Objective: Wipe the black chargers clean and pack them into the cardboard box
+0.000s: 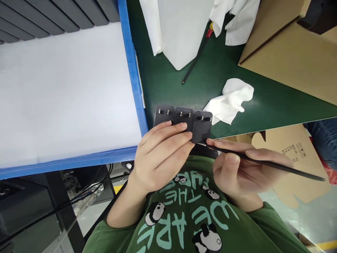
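Three black plug adapters (202, 130) are lined up side by side, their metal prongs facing up, near the front edge of the green table. My left hand (162, 158) is closed on this row, its fingers lying across the left and middle adapters. In my right hand (237, 172), a thin black tapered tool (279, 164) is gripped between thumb and fingers. The tool's tip meets the lower edge of the right-hand adapter; whether it presses on it I cannot tell. A crumpled white cloth (234, 100) lies just beyond the adapters.
On the left stands a blue-rimmed tray (133, 73) with a white base and rows of dark grey blocks (60, 15). A black stick with a red and yellow end (196, 61) lies beside a white sheet (181, 31). A cardboard box (286, 63) occupies the right side.
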Motion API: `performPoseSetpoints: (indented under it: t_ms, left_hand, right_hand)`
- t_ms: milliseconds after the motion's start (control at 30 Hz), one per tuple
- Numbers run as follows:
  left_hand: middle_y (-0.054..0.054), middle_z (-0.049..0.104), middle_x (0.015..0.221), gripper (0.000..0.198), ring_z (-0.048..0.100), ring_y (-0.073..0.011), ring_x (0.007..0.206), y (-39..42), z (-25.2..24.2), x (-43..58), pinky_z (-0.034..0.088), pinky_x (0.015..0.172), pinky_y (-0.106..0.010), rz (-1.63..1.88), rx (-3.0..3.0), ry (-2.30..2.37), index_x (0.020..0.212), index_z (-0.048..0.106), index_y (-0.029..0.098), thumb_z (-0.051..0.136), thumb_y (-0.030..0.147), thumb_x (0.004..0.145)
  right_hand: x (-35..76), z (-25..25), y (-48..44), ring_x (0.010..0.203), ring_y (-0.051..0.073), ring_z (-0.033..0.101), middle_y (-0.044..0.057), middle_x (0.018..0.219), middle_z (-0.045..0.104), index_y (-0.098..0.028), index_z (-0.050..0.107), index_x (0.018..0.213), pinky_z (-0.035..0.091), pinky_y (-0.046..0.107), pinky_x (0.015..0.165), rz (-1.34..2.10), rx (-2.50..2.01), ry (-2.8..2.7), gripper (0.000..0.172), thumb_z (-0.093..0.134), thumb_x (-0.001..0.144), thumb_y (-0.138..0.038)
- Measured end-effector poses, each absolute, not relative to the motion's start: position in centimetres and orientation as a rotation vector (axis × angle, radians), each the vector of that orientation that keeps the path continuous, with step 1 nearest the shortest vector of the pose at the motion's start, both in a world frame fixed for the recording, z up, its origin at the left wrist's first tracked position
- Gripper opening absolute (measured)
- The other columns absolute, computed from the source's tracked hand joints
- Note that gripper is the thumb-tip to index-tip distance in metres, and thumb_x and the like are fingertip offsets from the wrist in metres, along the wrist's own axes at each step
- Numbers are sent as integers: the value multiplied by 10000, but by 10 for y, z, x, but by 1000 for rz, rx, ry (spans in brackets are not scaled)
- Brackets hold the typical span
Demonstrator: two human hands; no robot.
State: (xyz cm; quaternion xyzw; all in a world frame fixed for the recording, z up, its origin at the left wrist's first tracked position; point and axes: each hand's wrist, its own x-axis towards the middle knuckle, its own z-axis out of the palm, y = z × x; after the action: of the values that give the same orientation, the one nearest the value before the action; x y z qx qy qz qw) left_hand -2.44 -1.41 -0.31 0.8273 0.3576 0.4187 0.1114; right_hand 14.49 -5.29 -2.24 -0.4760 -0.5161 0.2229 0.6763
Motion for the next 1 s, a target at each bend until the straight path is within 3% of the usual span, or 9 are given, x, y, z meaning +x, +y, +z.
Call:
performPoseSetpoints:
  t_ms: [267, 467, 667, 900, 1000]
  left_hand:
    - [-56, 776, 965, 170, 730, -214, 1028, -14, -2, -25, 593, 998, -382, 1220, 2429, 1050, 890, 697, 113, 771, 22, 767]
    - [-43, 779, 987, 143, 727, -212, 1049, -15, -2, -25, 598, 992, -394, 1195, 2427, 1064, 903, 700, 134, 744, 38, 807]
    - [-55, 779, 962, 155, 730, -211, 1032, -15, -3, -24, 594, 1004, -375, 1227, 2417, 1050, 879, 699, 110, 770, 24, 772]
    - [-42, 777, 952, 144, 738, -208, 1003, -14, -1, -23, 603, 982, -380, 1220, 2434, 1066, 862, 689, 127, 767, 37, 782]
    - [-41, 777, 960, 141, 737, -206, 1005, -14, -2, -23, 606, 972, -387, 1217, 2440, 1077, 866, 686, 135, 759, 39, 793]
  right_hand:
    - [148, -30, -57, 803, 170, 758, -47, 961, 751, -323, 564, 1143, 699, 325, 695, 566, -1040, -1129, 366, 639, 885, -74]
    - [156, -28, -56, 862, 157, 757, -18, 994, 749, -202, 529, 1240, 700, 328, 720, 518, -995, -1311, 507, 633, 813, 51]
    - [154, -28, -56, 868, 156, 758, -32, 989, 748, -239, 538, 1248, 702, 331, 722, 518, -1015, -1295, 482, 635, 846, 9]
    - [159, -32, -50, 830, 130, 749, -5, 986, 741, -168, 491, 1167, 691, 353, 766, 535, -891, -1199, 350, 571, 886, 24]
    - [160, -33, -49, 841, 136, 749, 11, 986, 741, -154, 474, 1166, 690, 353, 765, 534, -888, -1219, 376, 573, 866, 49]
